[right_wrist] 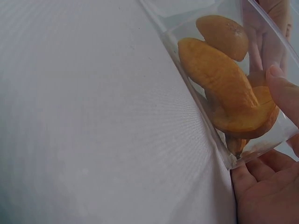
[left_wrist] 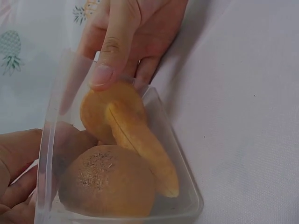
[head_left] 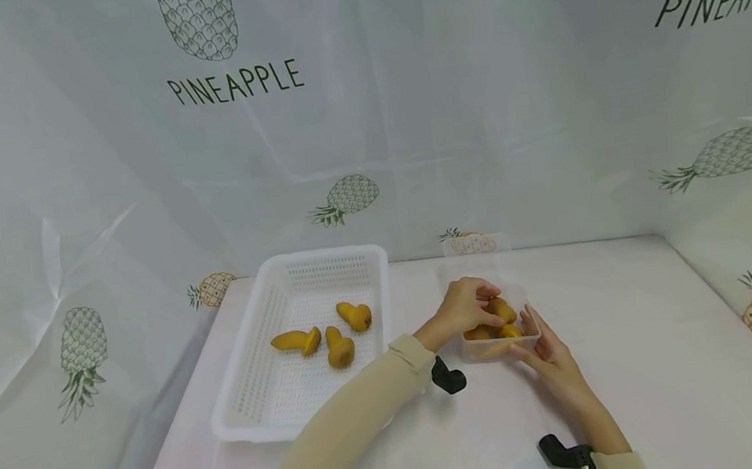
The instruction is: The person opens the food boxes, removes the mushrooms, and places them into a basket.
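Note:
A clear plastic box [head_left: 484,353] holds several yellow-brown mushroom-shaped pieces [head_left: 508,330], each with a rounded bulb and a tapering stem. My left hand [head_left: 460,308] reaches in over its left side, with thumb and fingers around one piece [head_left: 502,310]. My right hand [head_left: 555,363] grips the box's near right corner, thumb at the front wall and fingers along the right side. In the left wrist view, a stemmed piece [left_wrist: 145,149] lies against the front wall beside a bulb [left_wrist: 110,182] with a rough patch. Left fingertips are partly hidden behind the box wall.
A white perforated basket [head_left: 242,410] stands to the left with three similar pieces, one being a bulbous piece [head_left: 341,350] near its middle. The box's clear lid [head_left: 477,245] stands up behind it. A pineapple-printed sheet [head_left: 507,90] hangs behind the white table [head_left: 631,328].

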A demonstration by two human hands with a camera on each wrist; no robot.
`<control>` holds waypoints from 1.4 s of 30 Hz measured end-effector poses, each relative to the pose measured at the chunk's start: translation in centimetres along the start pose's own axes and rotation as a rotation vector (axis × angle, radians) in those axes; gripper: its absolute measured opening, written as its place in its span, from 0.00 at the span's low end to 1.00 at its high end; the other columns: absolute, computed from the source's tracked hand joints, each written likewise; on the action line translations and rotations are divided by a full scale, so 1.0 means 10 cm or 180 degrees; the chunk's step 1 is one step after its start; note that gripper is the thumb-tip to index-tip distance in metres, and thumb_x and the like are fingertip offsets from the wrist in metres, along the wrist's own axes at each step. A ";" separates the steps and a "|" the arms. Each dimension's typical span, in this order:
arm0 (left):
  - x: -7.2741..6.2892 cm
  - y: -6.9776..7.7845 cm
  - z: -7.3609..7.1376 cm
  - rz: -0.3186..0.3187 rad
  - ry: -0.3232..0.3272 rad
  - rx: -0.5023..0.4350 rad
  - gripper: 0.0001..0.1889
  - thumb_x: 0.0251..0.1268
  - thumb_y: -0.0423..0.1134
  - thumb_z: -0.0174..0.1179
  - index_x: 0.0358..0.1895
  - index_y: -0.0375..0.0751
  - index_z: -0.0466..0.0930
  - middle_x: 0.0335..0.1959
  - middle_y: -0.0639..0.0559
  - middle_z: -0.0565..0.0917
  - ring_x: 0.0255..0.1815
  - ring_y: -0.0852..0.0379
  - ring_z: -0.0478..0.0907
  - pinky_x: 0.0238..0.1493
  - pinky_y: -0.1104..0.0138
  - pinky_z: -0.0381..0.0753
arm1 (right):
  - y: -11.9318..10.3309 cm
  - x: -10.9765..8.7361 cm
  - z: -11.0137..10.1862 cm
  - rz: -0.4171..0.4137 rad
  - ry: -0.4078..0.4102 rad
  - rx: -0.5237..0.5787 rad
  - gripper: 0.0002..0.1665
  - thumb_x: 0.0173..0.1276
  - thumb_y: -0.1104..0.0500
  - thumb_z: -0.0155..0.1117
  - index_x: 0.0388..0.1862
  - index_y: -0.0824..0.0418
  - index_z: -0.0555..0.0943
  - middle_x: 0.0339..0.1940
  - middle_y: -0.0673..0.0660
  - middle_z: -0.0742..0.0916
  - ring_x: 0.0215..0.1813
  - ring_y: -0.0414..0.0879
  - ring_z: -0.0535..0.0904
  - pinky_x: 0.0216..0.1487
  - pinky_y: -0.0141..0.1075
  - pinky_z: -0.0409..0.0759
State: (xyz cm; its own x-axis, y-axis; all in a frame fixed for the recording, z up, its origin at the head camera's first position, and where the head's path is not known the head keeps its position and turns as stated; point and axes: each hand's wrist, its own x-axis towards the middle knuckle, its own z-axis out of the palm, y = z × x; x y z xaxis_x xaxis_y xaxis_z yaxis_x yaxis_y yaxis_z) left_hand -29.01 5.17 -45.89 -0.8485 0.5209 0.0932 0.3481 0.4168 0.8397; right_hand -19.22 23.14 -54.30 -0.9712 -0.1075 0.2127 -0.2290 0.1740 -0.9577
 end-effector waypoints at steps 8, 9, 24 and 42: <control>0.00 0.01 0.03 0.0167 -0.0131 0.0608 0.25 0.48 0.35 0.80 0.51 0.36 0.85 0.49 0.51 0.86 0.46 0.62 0.81 0.47 0.80 0.78 | 0.02 -0.01 0.00 -0.0048 0.0004 0.0055 0.49 0.72 0.68 0.62 0.82 0.63 0.45 0.78 0.75 0.53 0.76 0.72 0.46 0.60 0.15 0.62; -0.01 0.01 0.03 0.0180 -0.0145 0.0641 0.24 0.48 0.35 0.80 0.52 0.36 0.85 0.49 0.51 0.86 0.46 0.62 0.81 0.47 0.80 0.78 | 0.02 -0.01 0.00 -0.0053 0.0010 0.0061 0.49 0.72 0.69 0.62 0.82 0.63 0.46 0.78 0.75 0.53 0.75 0.72 0.46 0.60 0.15 0.63; -0.01 0.01 0.05 0.0148 -0.0282 0.0495 0.25 0.50 0.32 0.78 0.53 0.31 0.83 0.52 0.47 0.85 0.48 0.57 0.84 0.47 0.78 0.80 | 0.04 -0.03 0.01 -0.0032 0.0008 0.0102 0.49 0.71 0.69 0.63 0.81 0.65 0.46 0.78 0.75 0.53 0.75 0.73 0.46 0.59 0.15 0.64; 0.03 -0.04 0.02 0.0311 -0.0539 0.0353 0.27 0.50 0.36 0.79 0.56 0.34 0.83 0.54 0.49 0.84 0.47 0.63 0.81 0.43 0.79 0.80 | 0.02 0.00 -0.01 0.0032 -0.0039 0.0069 0.50 0.73 0.67 0.62 0.83 0.58 0.44 0.79 0.73 0.51 0.75 0.74 0.48 0.58 0.16 0.66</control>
State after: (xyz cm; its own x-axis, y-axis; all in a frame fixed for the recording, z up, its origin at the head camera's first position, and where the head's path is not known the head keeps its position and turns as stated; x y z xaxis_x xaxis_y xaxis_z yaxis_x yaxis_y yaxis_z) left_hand -29.37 5.33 -46.27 -0.7328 0.6766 0.0721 0.4750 0.4327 0.7663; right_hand -19.24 23.23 -54.52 -0.9725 -0.1179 0.2008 -0.2177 0.1540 -0.9638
